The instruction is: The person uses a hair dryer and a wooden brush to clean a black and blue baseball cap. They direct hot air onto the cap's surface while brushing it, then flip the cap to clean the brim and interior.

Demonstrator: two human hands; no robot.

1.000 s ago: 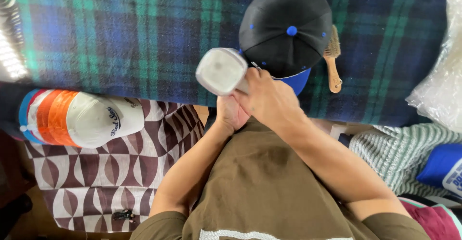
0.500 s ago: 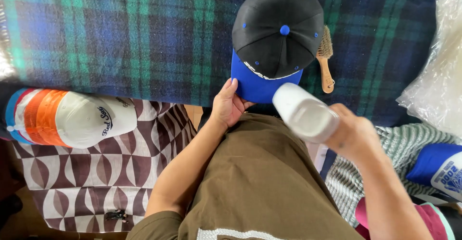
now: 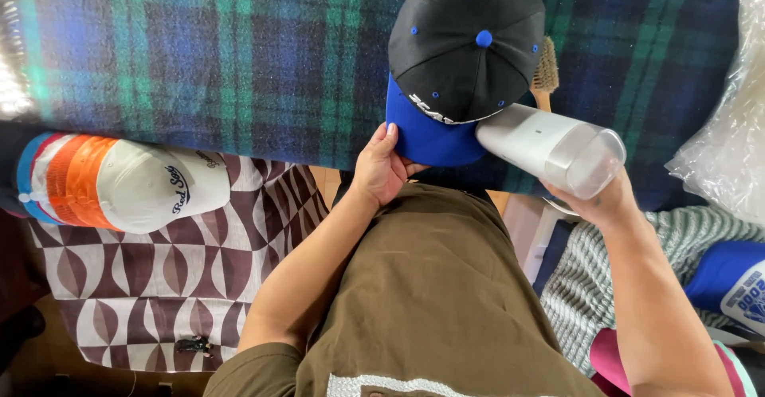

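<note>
From the head camera, looking straight down, a black baseball cap (image 3: 466, 39) with a blue brim and a blue top button lies on a tabletop covered by a blue-and-green plaid blanket (image 3: 199, 54), its brim turned toward the person. The left hand (image 3: 381, 166) grips the near edge of that blue brim, thumb on top and the other fingers curled beneath it. The right hand (image 3: 594, 198) is wrapped around a white handheld appliance (image 3: 550, 148) with a clear, rounded rear end; most of this hand sits under the device, so only its knuckles and wrist show. The nose of the appliance points at the cap and touches it where crown and brim meet. Just behind the cap, a wooden-handled brush (image 3: 545, 74) lies on the blanket, partly hidden by the crown. Well to the left, a white cap with orange and blue mesh (image 3: 119, 182) rests at the blanket's edge over a brown-and-white patterned cloth (image 3: 143, 285). At the far right lie a clear plastic bag (image 3: 729, 126), a grey striped towel (image 3: 637, 285) and another blue cap (image 3: 729, 281), partly cut off by the frame edge.
</note>
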